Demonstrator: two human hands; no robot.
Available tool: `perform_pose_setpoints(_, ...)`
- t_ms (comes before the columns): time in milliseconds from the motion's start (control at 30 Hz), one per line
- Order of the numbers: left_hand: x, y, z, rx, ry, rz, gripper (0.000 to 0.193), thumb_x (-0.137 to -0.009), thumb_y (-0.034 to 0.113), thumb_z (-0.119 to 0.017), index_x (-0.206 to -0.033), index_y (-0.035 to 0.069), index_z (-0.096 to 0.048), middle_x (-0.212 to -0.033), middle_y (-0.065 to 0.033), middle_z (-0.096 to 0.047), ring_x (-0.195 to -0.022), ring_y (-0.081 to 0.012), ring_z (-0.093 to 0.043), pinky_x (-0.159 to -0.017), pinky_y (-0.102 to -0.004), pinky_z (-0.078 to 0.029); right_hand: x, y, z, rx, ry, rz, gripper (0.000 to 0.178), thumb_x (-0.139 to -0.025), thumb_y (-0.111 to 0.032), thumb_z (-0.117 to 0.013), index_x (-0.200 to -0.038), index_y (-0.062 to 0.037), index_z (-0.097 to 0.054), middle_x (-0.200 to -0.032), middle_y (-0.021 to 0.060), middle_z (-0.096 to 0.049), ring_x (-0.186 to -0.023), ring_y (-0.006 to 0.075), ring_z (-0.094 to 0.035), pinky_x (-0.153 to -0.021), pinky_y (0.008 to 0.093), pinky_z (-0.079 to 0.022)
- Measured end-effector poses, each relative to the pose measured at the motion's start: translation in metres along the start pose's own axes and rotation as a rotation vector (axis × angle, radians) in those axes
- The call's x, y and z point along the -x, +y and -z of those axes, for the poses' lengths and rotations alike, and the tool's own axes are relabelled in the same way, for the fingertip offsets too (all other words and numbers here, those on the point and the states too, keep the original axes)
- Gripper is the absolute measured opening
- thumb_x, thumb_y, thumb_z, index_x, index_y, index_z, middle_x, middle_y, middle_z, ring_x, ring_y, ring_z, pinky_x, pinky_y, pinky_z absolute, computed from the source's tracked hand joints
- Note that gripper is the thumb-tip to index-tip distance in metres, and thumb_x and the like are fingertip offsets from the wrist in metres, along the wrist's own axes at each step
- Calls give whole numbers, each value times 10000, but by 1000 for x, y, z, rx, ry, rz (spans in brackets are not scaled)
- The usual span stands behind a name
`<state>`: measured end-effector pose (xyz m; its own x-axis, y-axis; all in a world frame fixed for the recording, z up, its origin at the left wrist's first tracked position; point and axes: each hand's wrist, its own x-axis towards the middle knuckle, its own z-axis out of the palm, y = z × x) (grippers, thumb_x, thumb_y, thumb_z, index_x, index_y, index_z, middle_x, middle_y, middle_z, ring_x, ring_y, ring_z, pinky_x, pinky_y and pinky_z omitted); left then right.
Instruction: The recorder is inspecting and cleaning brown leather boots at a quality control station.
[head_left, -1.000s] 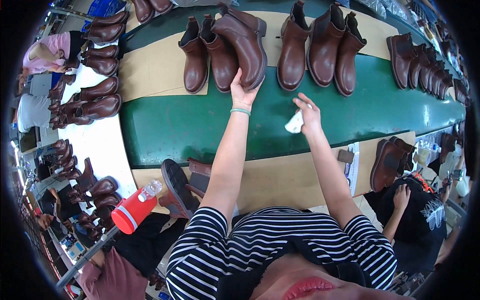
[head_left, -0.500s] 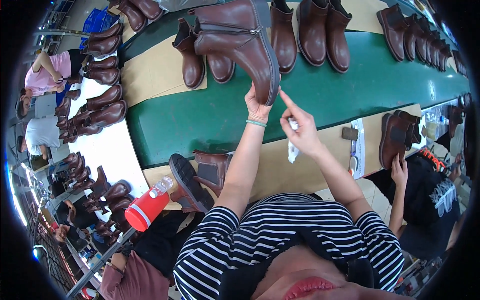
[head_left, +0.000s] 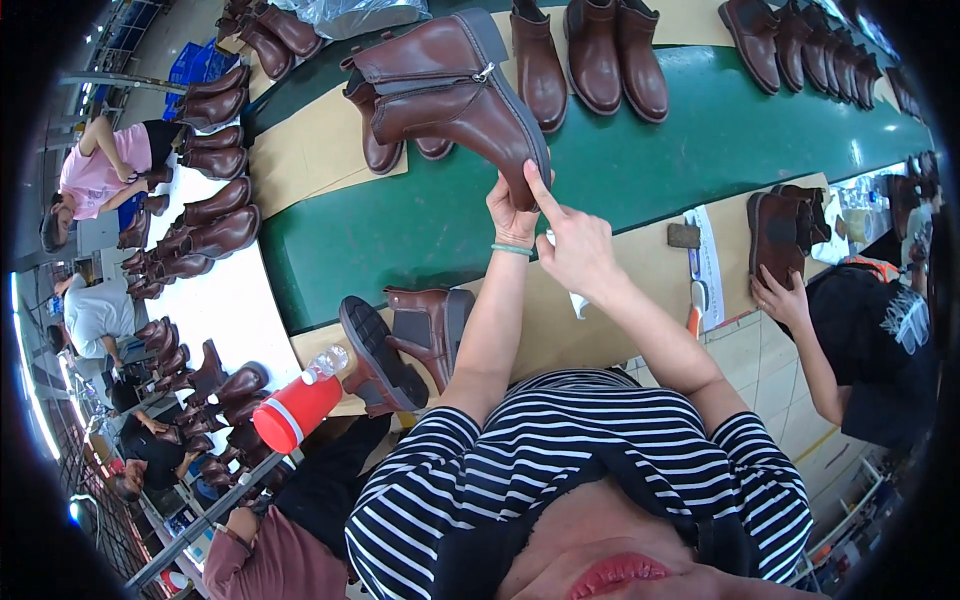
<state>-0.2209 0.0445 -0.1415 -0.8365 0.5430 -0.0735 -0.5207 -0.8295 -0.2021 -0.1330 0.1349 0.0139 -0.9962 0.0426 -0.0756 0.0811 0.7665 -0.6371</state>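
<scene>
My left hand (head_left: 513, 222) is closed round the toe of a brown leather ankle boot (head_left: 455, 110). The boot is held up over the green table, tilted with its toe toward me, its side zip and dark sole edge showing. My right hand (head_left: 582, 252) has its index finger stretched out and touching the boot's toe. Its other fingers are curled round a white cloth or tissue (head_left: 578, 304), which hangs out below and is mostly hidden by the hand.
Pairs of brown boots (head_left: 592, 60) line the far side of the green table (head_left: 330, 255). Nearer are two boots (head_left: 430, 330), a red container (head_left: 298, 412), a clear bottle (head_left: 328, 362) and a dark block (head_left: 683, 236). At right, a co-worker's hand (head_left: 782, 296) touches another boot (head_left: 772, 240).
The held boot has moved slightly left. My right index finger has come from beside the boot onto its toe. The co-worker's arm at right has shifted.
</scene>
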Motion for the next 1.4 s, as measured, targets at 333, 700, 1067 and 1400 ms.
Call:
perform_pose_setpoints(333,-1,-19,-39,360,-24,134,484,-849,17,-503,-1322,-12,-406,-1379,-195,-404,-1315,-356,-348,-1013,-538,-391,73,177,30,367,180,-393,586,-748,-29,-603,-1299,-215,-533,-1118,134,-543,-839,289,-622,-763,406,-504)
perform_pose_setpoints(700,12,-39,-56,504,-9,189,509,-830,3,-439,-1336,-21,-389,-1356,-220,-431,-1281,-358,-403,-1039,-518,-380,103,244,21,521,71,-391,437,-755,-88,-668,-1175,-189,-603,-1290,110,-452,-896,311,-639,-762,428,-519)
perform_pose_setpoints(1067,29,-38,-34,364,-46,215,407,-862,50,-585,-1249,-25,-484,-1340,-224,-441,-1299,-386,-364,-1029,-536,-394,77,176,34,218,350,-51,142,-868,-175,-564,-972,-121,-645,-1064,80,-591,-750,305,-637,-628,409,-511)
perform_pose_setpoints(1400,32,-29,-22,303,-41,235,422,-849,68,-619,-1248,-4,-498,-1331,-221,-453,-1294,-388,-367,-1047,-526,-367,92,220,-15,637,175,-348,377,-810,-145,-605,-1158,-10,-554,-1076,123,-580,-776,294,-663,-641,395,-538)
